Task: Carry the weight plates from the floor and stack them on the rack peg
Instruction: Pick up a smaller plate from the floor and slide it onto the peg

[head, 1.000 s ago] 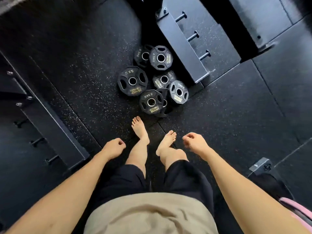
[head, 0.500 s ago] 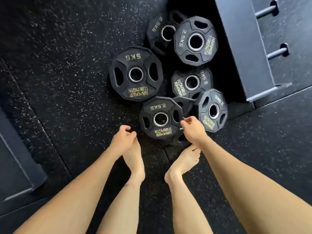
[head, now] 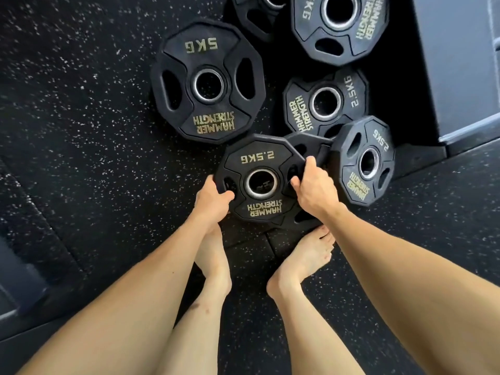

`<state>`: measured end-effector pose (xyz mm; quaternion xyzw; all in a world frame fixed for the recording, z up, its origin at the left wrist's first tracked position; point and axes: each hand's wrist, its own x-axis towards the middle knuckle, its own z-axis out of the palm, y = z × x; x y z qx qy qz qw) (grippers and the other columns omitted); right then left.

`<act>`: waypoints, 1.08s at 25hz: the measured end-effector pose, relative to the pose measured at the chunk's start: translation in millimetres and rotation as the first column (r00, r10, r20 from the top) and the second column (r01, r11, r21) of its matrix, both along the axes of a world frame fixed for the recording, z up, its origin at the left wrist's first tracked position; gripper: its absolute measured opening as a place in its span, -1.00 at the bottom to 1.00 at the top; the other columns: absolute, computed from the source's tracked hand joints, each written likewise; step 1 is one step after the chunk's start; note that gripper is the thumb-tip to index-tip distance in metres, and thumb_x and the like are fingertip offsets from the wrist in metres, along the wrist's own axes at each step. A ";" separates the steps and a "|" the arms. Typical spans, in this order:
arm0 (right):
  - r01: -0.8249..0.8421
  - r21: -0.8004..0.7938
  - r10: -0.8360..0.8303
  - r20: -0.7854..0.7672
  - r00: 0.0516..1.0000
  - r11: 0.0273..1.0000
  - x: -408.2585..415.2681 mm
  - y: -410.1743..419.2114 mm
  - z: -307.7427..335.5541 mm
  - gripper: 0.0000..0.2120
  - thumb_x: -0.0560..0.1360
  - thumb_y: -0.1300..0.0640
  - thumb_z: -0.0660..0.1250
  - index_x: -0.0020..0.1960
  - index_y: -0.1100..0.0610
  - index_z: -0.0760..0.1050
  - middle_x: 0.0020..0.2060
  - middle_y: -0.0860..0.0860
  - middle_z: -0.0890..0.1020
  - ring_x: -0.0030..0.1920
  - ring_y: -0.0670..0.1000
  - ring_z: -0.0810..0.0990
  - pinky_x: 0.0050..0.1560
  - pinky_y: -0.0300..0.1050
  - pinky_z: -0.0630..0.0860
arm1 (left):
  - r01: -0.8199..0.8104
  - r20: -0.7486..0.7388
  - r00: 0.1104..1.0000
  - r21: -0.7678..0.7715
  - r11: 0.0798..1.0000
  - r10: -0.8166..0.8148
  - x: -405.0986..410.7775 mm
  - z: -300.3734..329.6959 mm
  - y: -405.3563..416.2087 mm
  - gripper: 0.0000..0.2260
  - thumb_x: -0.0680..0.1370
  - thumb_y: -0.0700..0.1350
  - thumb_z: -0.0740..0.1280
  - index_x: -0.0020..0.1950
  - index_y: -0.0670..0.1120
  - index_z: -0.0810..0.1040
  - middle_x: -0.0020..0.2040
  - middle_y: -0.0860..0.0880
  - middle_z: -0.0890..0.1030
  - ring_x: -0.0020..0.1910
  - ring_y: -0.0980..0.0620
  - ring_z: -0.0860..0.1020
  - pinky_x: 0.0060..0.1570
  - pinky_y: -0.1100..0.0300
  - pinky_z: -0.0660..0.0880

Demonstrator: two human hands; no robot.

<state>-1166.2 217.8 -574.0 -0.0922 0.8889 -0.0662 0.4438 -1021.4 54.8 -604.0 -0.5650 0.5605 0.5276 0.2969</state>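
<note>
Both hands have reached the nearest plate since half a second ago, when only the right touched it. 2 bare feet [head: 303, 255] stand on the speckled black rubber floor [head: 81, 158]. Just beyond, the left hand [head: 212, 200] and right hand [head: 313, 189] clasp opposite edges of a black 12-sided rubber 2.5KG plate [head: 259, 158], gold-lettered, steel-ringed, lying atop another plate. Farther off lie 5 more plates: a larger 5KG plate [head: 207, 50] to the left, 4 small ones right and far. A smooth grey rack base [head: 460, 63] stands far right.
</note>
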 end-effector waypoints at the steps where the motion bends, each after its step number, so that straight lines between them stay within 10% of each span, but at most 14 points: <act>1: 0.009 -0.014 -0.009 0.014 1.000 1.000 0.9 1.7 7.7 -0.70 0.63 0.09 0.19 0.26 0.22 0.23 0.09 0.24 0.55 0.06 0.32 0.54 -0.09 0.03 0.34 | 0.009 0.004 1.000 -0.018 1.000 -0.009 -0.6 9.9 -0.5 -0.58 0.52 -0.11 0.35 0.36 0.07 0.37 0.22 -0.03 0.56 0.17 -0.09 0.56 0.18 -0.10 0.54; 9: 0.236 -0.288 -0.232 0.049 0.971 0.928 4.3 3.3 164.4 -0.77 0.62 0.05 0.20 0.15 0.18 0.28 -0.04 0.07 0.52 -0.02 0.20 0.54 -0.11 -0.03 0.34 | 0.027 -0.114 0.993 -0.134 0.991 -0.043 -21.6 180.2 -20.3 -0.80 0.56 -0.10 0.28 0.18 0.01 0.43 0.05 -0.01 0.54 0.12 -0.06 0.52 0.14 0.03 0.46; 22: 0.427 -0.677 -0.571 0.012 0.821 0.600 11.4 -20.3 592.8 -0.88 0.58 0.15 0.23 0.09 0.11 0.33 -0.21 -0.11 0.50 -0.23 -0.19 0.46 -0.24 -0.32 0.40 | -0.170 -0.604 0.797 -0.219 0.961 0.003 -31.4 614.4 -45.0 -0.74 0.43 -0.03 0.27 0.07 -0.07 0.51 -0.01 -0.08 0.64 -0.02 -0.06 0.60 0.08 -0.17 0.54; 27: 0.407 -0.824 -0.608 0.099 0.788 0.394 39.5 -26.4 715.9 -0.91 0.59 0.09 0.28 0.01 0.05 0.35 -0.19 -0.04 0.54 -0.23 -0.14 0.55 -0.16 -0.12 0.55 | -0.265 -0.799 0.600 -0.150 0.953 0.041 5.4 740.2 -37.7 -0.94 0.57 -0.24 0.23 -0.01 -0.12 0.48 -0.14 0.03 0.60 -0.13 0.17 0.57 -0.14 0.28 0.52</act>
